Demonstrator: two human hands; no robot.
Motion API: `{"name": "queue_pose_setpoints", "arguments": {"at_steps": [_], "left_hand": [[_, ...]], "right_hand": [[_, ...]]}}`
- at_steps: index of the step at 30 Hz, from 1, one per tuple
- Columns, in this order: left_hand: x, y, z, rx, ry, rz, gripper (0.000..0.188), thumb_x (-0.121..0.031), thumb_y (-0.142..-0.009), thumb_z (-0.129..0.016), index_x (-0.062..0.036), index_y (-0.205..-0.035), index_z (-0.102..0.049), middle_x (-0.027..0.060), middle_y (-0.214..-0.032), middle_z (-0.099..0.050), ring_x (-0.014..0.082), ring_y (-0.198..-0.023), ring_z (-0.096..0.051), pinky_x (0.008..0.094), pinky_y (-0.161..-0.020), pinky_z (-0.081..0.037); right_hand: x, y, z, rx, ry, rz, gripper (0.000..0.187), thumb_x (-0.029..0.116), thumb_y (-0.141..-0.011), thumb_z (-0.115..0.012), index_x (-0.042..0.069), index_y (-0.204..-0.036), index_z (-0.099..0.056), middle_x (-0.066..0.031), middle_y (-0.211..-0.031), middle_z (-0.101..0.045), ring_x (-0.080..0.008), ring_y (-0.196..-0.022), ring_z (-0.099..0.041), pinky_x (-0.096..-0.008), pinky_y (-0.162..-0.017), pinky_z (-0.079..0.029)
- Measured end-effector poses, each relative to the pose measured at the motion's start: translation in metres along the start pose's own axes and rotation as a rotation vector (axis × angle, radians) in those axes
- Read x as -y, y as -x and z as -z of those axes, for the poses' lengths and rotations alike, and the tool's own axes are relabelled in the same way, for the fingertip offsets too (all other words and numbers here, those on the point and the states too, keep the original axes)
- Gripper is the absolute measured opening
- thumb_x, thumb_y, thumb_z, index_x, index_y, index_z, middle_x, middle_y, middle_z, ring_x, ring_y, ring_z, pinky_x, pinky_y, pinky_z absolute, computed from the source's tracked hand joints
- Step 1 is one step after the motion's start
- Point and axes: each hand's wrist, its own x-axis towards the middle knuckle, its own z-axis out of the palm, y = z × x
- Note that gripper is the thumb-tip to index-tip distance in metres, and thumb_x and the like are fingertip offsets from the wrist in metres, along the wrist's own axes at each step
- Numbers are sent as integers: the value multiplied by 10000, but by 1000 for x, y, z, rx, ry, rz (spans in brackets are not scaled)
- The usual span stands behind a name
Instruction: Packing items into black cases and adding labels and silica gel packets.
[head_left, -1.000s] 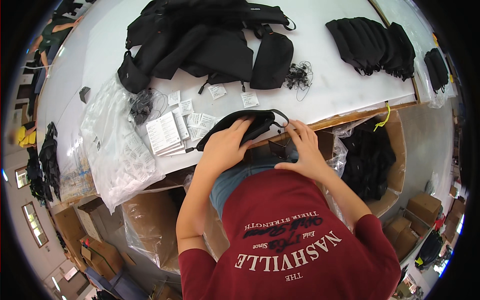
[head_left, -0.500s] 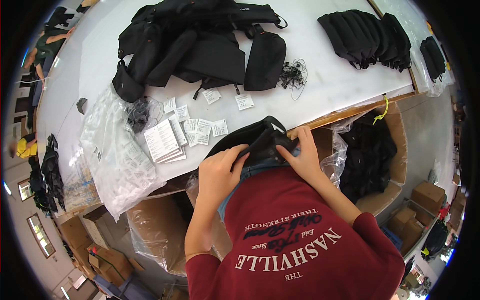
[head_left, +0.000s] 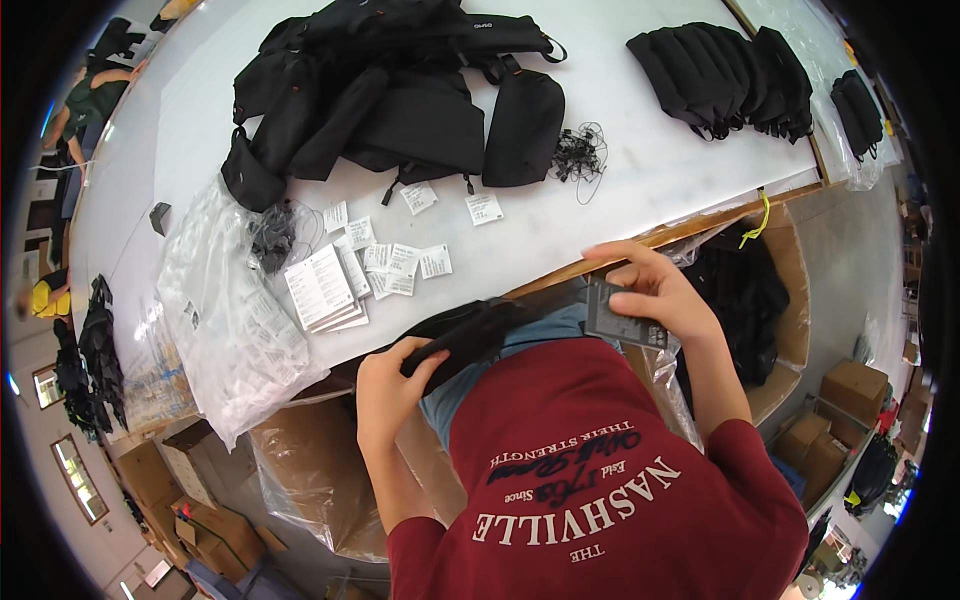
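Observation:
At the table's near edge, my left hand (head_left: 392,388) pinches a black fabric pouch (head_left: 462,335) between thumb and fingers. The pouch hangs in front of my body, partly blurred, its opening hard to make out. To its right, my right hand (head_left: 662,292) is closed on a flat dark grey card (head_left: 622,318) with pale print, held apart from the pouch. Just beyond the pouch, a stack of white printed cards (head_left: 320,285) lies on the white table (head_left: 560,225), with several small white labels (head_left: 403,262) scattered beside it.
A heap of black bags (head_left: 400,110) covers the table's far middle. Black cords (head_left: 580,150) lie tangled beside it; a row of black pouches (head_left: 715,80) sits far right. Clear plastic bag (head_left: 240,330) drapes over the left edge. Below right stands an open carton (head_left: 790,300) holding black items.
My right hand has left the pouch and moved right, and the dark card now shows in it. My left hand has shifted left and down with the pouch, which looks flatter.

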Motion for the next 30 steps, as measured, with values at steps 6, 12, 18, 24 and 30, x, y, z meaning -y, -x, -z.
{"name": "queue_pose_setpoints", "arguments": {"at_steps": [6, 12, 18, 24, 30], "left_hand": [[-8, 10, -12, 326, 142, 34, 304, -280, -796, -708, 16, -814, -644, 166, -556, -528, 226, -451, -485, 307, -474, -381], [-10, 26, -22, 400, 355, -11, 327, -293, -853, -664, 19, -787, -589, 90, -509, -404, 137, -472, -349, 288, -463, -323], [-21, 21, -19, 541, 365, -57, 302, -288, -854, -660, 11, -834, -620, 125, -565, -499, 167, -485, -400, 292, -491, -379], [-25, 16, -16, 583, 272, -66, 295, -294, -848, -663, 0, -852, -640, 152, -606, -548, 247, -488, -450, 303, -500, -400], [-25, 15, -18, 574, 242, -89, 298, -307, -839, -667, -9, -844, -647, 164, -603, -554, 284, -489, -491, 314, -492, -402]], "right_hand": [[-27, -41, 5, 505, -904, 393, 716, 617, -911, -376, 23, -1301, -467, -251, -1391, -409, -399, -1157, -511, -397, -885, -409], [-51, -87, 5, -251, -713, 356, 303, 324, -934, -565, 67, -783, -623, -24, -670, -600, -103, -607, -540, -240, -589, -422], [-65, -88, -60, -320, -634, -185, 378, 426, -906, -573, 77, -763, -594, -40, -570, -560, -109, -489, -508, -229, -477, -381], [-72, -85, -66, -138, -456, -247, 461, 460, -879, -599, 56, -661, -560, -20, -413, -426, -106, -341, -398, -229, -383, -317], [-70, -74, -67, -67, -328, -260, 438, 411, -904, -588, 50, -657, -587, 2, -434, -446, -71, -361, -402, -211, -376, -290]]}}
